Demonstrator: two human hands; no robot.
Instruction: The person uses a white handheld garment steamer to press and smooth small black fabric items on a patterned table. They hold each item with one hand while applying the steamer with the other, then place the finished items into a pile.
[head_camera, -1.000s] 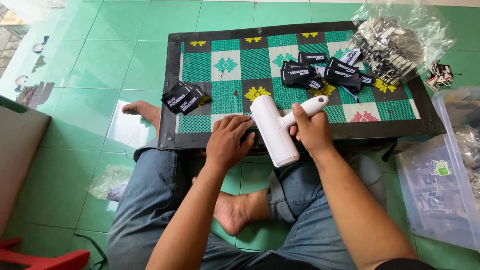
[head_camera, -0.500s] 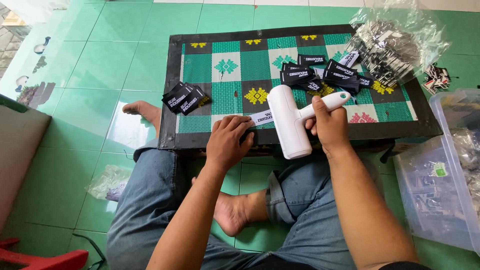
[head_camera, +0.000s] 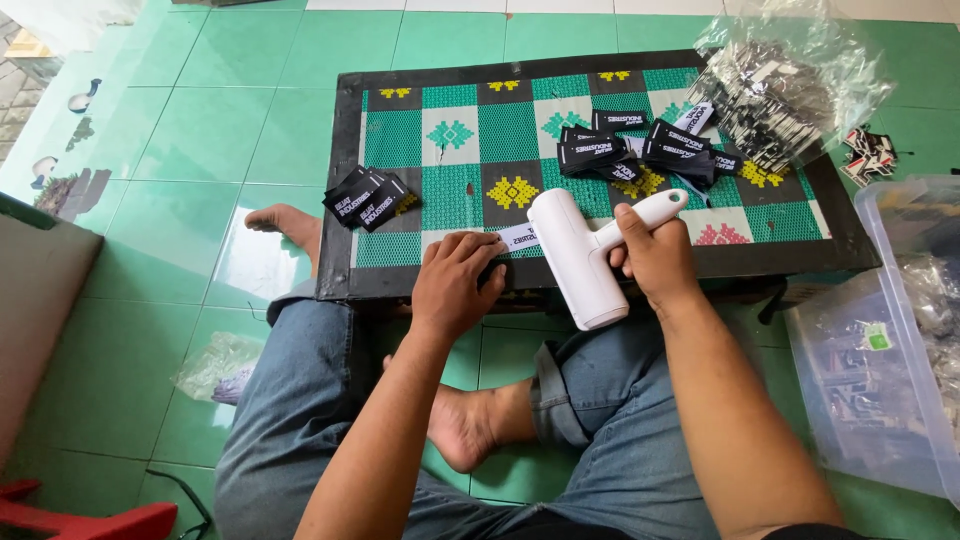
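Observation:
My right hand grips the handle of a white lint roller, whose drum lies across the near edge of a low table with a green checked top. My left hand presses fingers down on a small black cloth label with a white end, just left of the roller. A loose heap of black labels lies at the table's far right. Another small stack of black labels sits at the near left.
A crinkled clear bag of labels rests on the table's far right corner. A clear plastic bin stands on the green tiled floor to the right. My crossed legs are under the table. A small plastic bag lies left.
The roller has moved away from me onto the table edge. My left hand stays on the label.

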